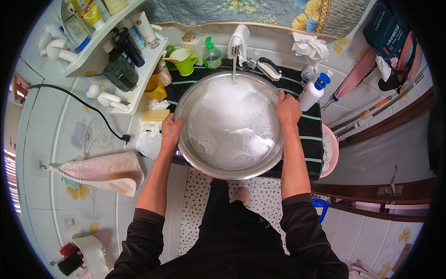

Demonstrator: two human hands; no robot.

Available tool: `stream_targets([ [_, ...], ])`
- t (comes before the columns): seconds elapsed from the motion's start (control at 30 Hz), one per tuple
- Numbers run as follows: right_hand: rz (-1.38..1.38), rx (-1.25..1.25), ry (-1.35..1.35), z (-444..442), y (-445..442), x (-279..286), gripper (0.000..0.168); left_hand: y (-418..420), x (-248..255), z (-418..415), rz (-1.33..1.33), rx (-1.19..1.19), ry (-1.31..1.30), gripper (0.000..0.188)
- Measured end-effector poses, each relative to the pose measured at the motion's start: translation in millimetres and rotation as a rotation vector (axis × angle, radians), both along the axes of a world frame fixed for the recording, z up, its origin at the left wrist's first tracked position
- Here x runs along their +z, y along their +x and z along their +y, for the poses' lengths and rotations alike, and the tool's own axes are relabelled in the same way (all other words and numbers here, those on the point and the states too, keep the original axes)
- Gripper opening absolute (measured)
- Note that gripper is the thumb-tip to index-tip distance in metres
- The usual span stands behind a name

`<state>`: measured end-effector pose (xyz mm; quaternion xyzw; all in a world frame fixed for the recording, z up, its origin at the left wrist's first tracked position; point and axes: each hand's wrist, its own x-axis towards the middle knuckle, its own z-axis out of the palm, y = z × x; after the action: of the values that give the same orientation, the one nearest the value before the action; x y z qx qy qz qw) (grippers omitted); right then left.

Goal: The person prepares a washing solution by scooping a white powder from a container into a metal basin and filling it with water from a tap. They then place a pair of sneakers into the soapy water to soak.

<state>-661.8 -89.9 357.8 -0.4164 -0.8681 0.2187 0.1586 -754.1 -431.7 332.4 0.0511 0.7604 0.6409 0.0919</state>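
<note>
A large round metal basin (pixel 228 174) stands before me, full of water under thick white soap suds (pixel 226 104). My left hand (pixel 171 130) grips its rim on the left side. On the opposite side, my right hand (pixel 289 108) holds the rim a little higher up. A thin stream of water (pixel 234 75) falls into the far part of the basin from a tap (pixel 235 52) with a white cloth (pixel 239 35) wrapped around it. Whether anything lies beneath the foam cannot be seen.
Behind the basin, the black striped counter (pixel 310 134) carries a scrub brush (pixel 269 68), a green pump bottle (pixel 212 54) and a green cup (pixel 184 62). A white bottle with a blue cap (pixel 313 92) is near my right hand. Yellow soap (pixel 155 115) lies by my left.
</note>
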Motion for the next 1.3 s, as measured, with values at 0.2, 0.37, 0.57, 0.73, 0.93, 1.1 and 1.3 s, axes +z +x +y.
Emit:
stream_targets([
  [0.2, -0.003, -0.002, 0.01, 1, 0, -2, 0.046, -2, -1, -1, -0.011, -0.008, -0.024, 0.022],
  [0.37, -0.004, 0.0, 0.006, 1, -1, -1, 0.046, -4, -6, -2, -0.009, 0.006, -0.015, 0.025],
  [0.57, 0.002, 0.006, 0.01, 1, -1, -1, 0.046, -8, -12, -6, -0.007, 0.007, -0.02, 0.021],
  [0.73, 0.013, 0.008, 0.023, 3, -1, -4, 0.046, -4, -4, -1, 0.012, 0.006, -0.045, 0.018],
  [0.93, 0.009, 0.002, 0.029, 1, -1, -4, 0.046, -1, 0, 0, -0.015, 0.011, -0.029, 0.019],
  [1.1, 0.012, 0.002, 0.032, 1, -1, -3, 0.046, -4, -4, -1, -0.009, 0.004, 0.008, 0.019],
  [1.3, 0.01, 0.005, 0.023, 2, -1, -4, 0.046, -3, -4, 0, -0.028, 0.003, 0.002, 0.018],
])
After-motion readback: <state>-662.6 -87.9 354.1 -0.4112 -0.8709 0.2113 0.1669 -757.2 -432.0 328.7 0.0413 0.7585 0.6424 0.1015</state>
